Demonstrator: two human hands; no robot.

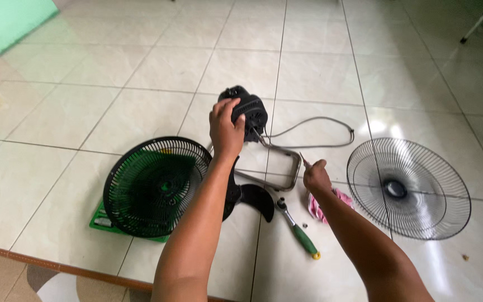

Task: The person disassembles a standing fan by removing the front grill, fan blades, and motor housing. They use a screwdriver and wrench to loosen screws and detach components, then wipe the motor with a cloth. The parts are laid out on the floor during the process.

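My left hand (pixel 226 130) rested on top of the black fan motor housing (pixel 248 112), fingers curled over its rear edge in a closed grip that held the housing upright on the tiled floor (pixel 141 72). The housing stood at the far end of a grey metal stand frame (pixel 286 165), which lay flat on the tiles just this side of it. My right hand (pixel 316 176) was raised near the right corner of that frame, its grip narrow and closed on a thin tool (pixel 304 161) whose tip pointed up and left toward the housing; what kind of tool it was I could not tell. A grey power cord (pixel 320 131) looped out from the housing to the right. Below my right wrist lay a pink cloth (pixel 315 207), partly hidden by my forearm. A ratchet wrench with a green handle (pixel 297 229) lay on the floor between my forearms, head toward the frame, and a small dark part sat just beside its shaft. A black fan blade (pixel 255 198) lay under my left forearm, partly covered. To the left, a black rear guard (pixel 155 187) rested on a green flat object (pixel 104 221), one corner of which showed beneath it. To the right, well apart, the wire front guard (pixel 409 187) lay flat on the tiles. A patterned mat edge (pixel 40 274) crossed the lower left corner.
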